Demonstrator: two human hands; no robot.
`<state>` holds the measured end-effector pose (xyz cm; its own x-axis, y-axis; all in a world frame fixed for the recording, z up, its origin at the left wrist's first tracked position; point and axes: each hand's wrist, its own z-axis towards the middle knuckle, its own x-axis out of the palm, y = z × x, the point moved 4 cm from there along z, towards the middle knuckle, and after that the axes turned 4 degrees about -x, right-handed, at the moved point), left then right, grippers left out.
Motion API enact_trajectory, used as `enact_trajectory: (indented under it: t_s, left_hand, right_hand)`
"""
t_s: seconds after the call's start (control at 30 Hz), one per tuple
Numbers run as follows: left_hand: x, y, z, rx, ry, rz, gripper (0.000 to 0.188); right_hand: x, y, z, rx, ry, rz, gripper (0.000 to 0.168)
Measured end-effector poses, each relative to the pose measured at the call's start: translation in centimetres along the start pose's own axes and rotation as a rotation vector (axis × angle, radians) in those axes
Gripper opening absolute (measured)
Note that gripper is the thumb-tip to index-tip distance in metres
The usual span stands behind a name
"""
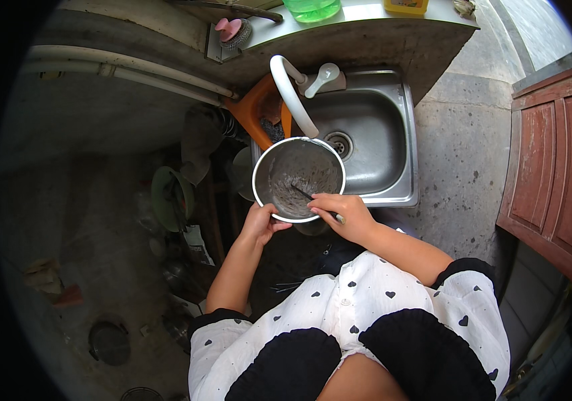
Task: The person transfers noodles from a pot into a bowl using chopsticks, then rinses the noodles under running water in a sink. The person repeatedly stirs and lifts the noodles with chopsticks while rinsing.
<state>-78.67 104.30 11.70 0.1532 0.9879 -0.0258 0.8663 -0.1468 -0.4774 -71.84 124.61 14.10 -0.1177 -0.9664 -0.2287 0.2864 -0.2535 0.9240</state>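
Before me, over the left part of the sink, is a round metal pot [296, 155] with a bright rim, tilted towards me. My left hand [261, 224] grips its near left rim, thumb on top and fingers beneath. A greyish, wet-looking mixture [298, 193] lies at the bottom; I cannot tell what it is. My right hand [344, 213] is closed around a thin dark utensil [302, 191] with a pale handle end. Its tip reaches into the mixture. Just beyond the far rim hangs the spout of a white faucet [293, 100].
The stainless steel sink [409, 140] has an orange plastic corner basket [251, 108] at its far left. On the ledge behind are a scouring ball with a pink handle [235, 35] and a green container [312, 10]. A red wooden door [551, 170] stands at right.
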Motion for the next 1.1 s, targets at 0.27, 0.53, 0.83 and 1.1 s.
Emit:
enact_trajectory:
  t_s: [0.27,0.53,0.83,1.1]
  left_hand:
    - [-0.06,-0.06,0.13,-0.032,0.015,-0.004,0.044]
    - [0.13,-0.12,0.11,-0.044,0.031,-0.001,0.044]
    - [0.10,-0.05,0.19,-0.061,0.036,0.015,0.041]
    - [0.10,-0.01,0.18,-0.064,0.044,0.012,0.039]
  right_hand:
    - [-0.15,0.18,0.07,0.034,0.041,0.005,0.010]
    - [-0.23,0.20,-0.12,0.027,0.032,-0.004,0.010]
    - [-0.40,0.38,-0.20,0.017,0.027,-0.002,0.010]
    - [-0.33,0.45,-0.27,-0.019,0.013,-0.014,0.010]
